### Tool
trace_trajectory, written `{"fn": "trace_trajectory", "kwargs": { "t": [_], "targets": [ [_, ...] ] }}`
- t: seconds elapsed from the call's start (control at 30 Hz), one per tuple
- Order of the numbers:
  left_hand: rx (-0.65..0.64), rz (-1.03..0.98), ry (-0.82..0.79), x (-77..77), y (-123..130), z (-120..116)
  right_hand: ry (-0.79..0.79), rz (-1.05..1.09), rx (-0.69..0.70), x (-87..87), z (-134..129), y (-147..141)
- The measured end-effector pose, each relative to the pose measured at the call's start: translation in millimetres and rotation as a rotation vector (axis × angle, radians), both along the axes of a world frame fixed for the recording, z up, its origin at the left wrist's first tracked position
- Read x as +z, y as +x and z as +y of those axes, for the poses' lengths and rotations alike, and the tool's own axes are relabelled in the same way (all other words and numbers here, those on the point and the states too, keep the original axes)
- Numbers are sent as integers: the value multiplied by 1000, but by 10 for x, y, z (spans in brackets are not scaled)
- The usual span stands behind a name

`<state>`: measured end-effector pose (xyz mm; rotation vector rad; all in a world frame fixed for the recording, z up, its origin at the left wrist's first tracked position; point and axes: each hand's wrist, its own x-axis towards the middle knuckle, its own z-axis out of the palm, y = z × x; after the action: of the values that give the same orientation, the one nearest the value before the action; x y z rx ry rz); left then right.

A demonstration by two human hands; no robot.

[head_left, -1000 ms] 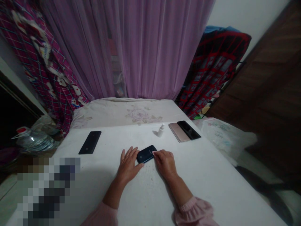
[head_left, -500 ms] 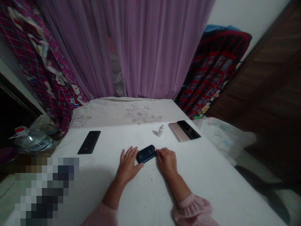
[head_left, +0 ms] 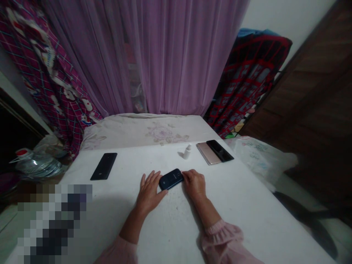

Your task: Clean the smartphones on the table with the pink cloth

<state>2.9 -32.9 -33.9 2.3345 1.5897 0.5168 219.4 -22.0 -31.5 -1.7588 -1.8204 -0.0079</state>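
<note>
A dark blue phone [head_left: 171, 179] lies on the white table with its back facing up. At its left end is my left hand [head_left: 150, 190], fingers stretched and spread; the thumb touches the near edge and the index finger the left end. My right hand [head_left: 194, 184] is closed in a pinch at the phone's right end, by the camera. Anything between those fingertips is too small to make out. Beyond the phone stands a small white spray bottle [head_left: 187, 152].
A black phone [head_left: 103, 167] lies at the left. To the right, a rose-gold phone [head_left: 208, 154] and a black phone [head_left: 220, 150] lie side by side, touching. A plastic bag [head_left: 264, 157] is past the table's right side, a water bottle [head_left: 35, 163] past its left.
My right hand has shifted very slightly up and left along the phone's right end. My left hand and the phone stay in place.
</note>
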Motion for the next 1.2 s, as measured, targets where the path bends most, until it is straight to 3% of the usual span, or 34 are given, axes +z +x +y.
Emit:
{"fn": "trace_trajectory", "kwargs": {
  "t": [0.07,0.27,0.53,0.63,0.8,1.07,1.2],
  "targets": [
    [0,3,-8,6,1,1,36,-3,22,-28,-47,-93],
    [-1,-4,13,-35,-2,4,104,25,296,-39,-265,-409],
    [-6,-15,35,-48,-6,9,20,3,14,-13,-47,-76],
    [-6,-12,33,-46,0,8,52,-7,56,-14,-91,-185],
    [-7,-23,54,-72,-1,5,66,-14,260,5,-240,-409],
    [-8,-15,35,-47,0,9,24,-43,58,31,-30,-180],
    [-5,-13,38,-48,2,6,43,-58,176,66,-107,-343]
  ]
}}
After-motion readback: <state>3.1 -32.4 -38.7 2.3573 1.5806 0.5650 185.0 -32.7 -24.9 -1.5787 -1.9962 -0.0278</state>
